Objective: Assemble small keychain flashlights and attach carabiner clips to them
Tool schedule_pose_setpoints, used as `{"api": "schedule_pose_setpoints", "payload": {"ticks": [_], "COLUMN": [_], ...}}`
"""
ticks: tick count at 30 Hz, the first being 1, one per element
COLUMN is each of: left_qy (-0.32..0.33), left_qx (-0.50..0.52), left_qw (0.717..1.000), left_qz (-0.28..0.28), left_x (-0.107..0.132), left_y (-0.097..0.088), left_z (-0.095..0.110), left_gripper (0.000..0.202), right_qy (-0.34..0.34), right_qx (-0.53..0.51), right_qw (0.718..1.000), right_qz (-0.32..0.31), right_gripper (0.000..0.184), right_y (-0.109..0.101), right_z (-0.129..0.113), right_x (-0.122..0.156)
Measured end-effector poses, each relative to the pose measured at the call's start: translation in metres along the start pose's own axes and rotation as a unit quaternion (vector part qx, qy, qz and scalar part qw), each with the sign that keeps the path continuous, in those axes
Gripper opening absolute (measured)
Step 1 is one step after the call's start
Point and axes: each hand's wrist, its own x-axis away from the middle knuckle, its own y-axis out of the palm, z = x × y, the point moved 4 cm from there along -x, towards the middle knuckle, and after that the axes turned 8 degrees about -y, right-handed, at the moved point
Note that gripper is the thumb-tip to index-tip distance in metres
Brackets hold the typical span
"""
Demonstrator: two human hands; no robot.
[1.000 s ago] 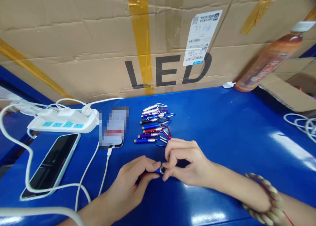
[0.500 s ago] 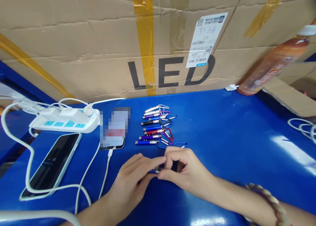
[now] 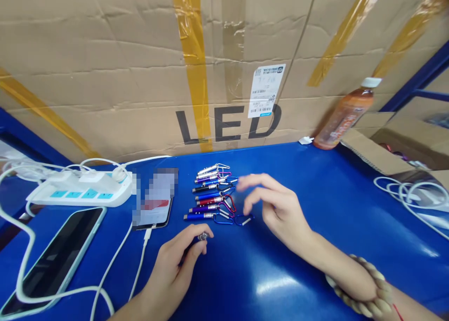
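My left hand (image 3: 180, 253) is closed, its thumb and forefinger pinching a small flashlight (image 3: 203, 236). Only the silvery end shows; the fingers hide the rest. My right hand (image 3: 280, 208) hovers with its fingers spread and slightly bent, blurred at the tips, holding nothing. Just below those fingertips a loose blue carabiner clip (image 3: 244, 220) lies on the blue table. Beside it is a stacked row of keychain flashlights with clips, among them a blue one (image 3: 198, 216), a red one (image 3: 209, 201) and a black one (image 3: 205, 188).
To the left lie a charging phone (image 3: 157, 208), a second phone (image 3: 56, 255) and a white power strip (image 3: 80, 190) with looping cables. A large cardboard box (image 3: 140, 77) walls off the back. At the right are a drink bottle (image 3: 343, 117), a plug (image 3: 305, 140) and coiled cable (image 3: 410, 192).
My right hand has let go and moved up and to the right, fingers spreading. My left hand keeps the small flashlight. The head view has shifted, showing more on the right.
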Motion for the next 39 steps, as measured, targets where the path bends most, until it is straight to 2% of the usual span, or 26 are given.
{"api": "schedule_pose_setpoints", "payload": {"ticks": [4,8,13,19,25,29,34,39], "left_qy": [0.010,0.002,0.018,0.023,0.021,0.024,0.031,0.017], "left_qx": [0.001,0.003,0.006,0.021,0.024,0.029,0.026,0.021], "left_qw": [1.000,1.000,1.000,0.999,0.999,0.999,0.998,0.999], "left_qz": [0.006,0.000,-0.025,-0.014,-0.024,-0.029,-0.039,-0.038], "left_x": [0.000,0.002,0.001,-0.001,0.001,0.001,-0.001,-0.003], "left_y": [-0.001,0.000,0.002,0.001,0.002,0.003,0.004,0.003], "left_z": [0.003,0.001,0.004,0.008,0.007,0.007,0.008,0.010], "left_gripper": [0.014,0.014,0.015,0.016,0.018,0.020,0.021,0.017], "right_qy": [-0.019,-0.024,-0.076,-0.147,-0.175,-0.208,-0.208,-0.196], "right_qx": [-0.080,-0.053,-0.023,0.024,0.071,0.110,0.137,0.140], "right_qw": [0.992,0.981,0.966,0.938,0.922,0.912,0.919,0.921], "right_qz": [-0.092,-0.184,-0.245,-0.313,-0.338,-0.337,-0.304,-0.306], "right_gripper": [0.033,0.021,0.016,0.024,0.030,0.027,0.022,0.027], "right_y": [0.013,0.028,0.036,0.047,0.050,0.049,0.045,0.046], "right_z": [-0.007,-0.005,-0.013,-0.024,-0.025,-0.024,-0.015,-0.014], "right_x": [0.008,0.019,0.026,0.036,0.040,0.041,0.037,0.035]}}
